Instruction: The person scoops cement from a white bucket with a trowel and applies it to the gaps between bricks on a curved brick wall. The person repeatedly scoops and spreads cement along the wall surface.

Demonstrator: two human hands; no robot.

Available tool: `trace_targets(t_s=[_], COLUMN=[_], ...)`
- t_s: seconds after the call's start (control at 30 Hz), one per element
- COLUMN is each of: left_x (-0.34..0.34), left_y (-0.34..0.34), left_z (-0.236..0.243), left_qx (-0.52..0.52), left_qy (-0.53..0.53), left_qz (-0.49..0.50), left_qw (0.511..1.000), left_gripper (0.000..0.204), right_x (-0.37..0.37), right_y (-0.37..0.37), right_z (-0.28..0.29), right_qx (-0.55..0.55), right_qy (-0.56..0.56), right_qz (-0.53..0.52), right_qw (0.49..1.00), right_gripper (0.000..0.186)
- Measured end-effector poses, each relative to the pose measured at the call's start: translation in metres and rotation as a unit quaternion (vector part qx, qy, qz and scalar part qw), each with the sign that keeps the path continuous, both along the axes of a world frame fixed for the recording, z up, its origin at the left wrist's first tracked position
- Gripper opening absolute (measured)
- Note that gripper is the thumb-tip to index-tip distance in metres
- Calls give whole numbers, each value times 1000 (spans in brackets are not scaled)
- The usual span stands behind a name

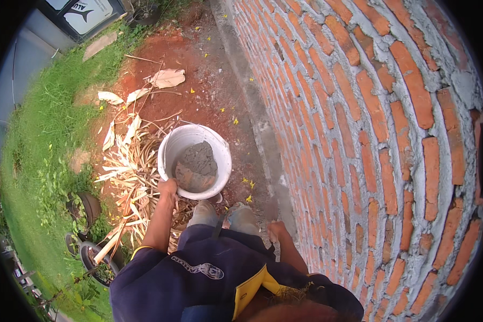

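My left hand (pixel 168 187) is closed on the near-left rim of a white plastic bucket (pixel 224 155). Grey wet mortar (pixel 197 159) lies inside it, heaped toward the far side. Down by my right side, close to the brick wall, my right hand (pixel 277 231) is closed round the handle of a trowel (pixel 272 208). Its dull blade points away from me and blends with the ground behind it, so its outline is hard to make out.
A brick wall (pixel 359 134) with rough grey joints rises along my right, above a concrete strip (pixel 264 137). Dry leaves (pixel 129 177) pile up left of the bucket. Plant pots (pixel 94 257) stand in the grass at left. Red soil (pixel 161 53) lies ahead.
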State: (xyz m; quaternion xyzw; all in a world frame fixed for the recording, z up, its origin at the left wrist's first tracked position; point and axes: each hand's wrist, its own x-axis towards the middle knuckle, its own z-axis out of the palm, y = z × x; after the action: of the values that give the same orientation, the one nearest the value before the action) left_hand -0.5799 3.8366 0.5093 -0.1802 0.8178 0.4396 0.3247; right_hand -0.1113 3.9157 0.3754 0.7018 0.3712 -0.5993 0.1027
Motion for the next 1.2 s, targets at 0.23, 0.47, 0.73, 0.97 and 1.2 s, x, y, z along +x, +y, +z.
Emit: trace_targets(t_s=[0.23,0.47,0.73,0.97,1.2], left_x=[-18,-50,-48,-63,-113], left_y=[-8,33,127,82,67], left_z=[31,26,-8,-69,-98], left_qx=[53,57,55,125,37], left_qy=[32,-26,-28,-111,-157], left_qz=[107,59,7,142,181], left_qw=[992,996,998,976,970], left_gripper=[21,23,30,40,36], right_x=[80,26,-13,-4,-58], right_y=[21,29,64,71,175], right_z=[36,25,76,72,99], right_qx=[9,221,122,129,82], right_qy=[17,-94,-87,-139,-78], right_qz=[72,122,217,217,292], right_qw=[997,963,964,958,950], right_gripper=[10,30,44,33,28])
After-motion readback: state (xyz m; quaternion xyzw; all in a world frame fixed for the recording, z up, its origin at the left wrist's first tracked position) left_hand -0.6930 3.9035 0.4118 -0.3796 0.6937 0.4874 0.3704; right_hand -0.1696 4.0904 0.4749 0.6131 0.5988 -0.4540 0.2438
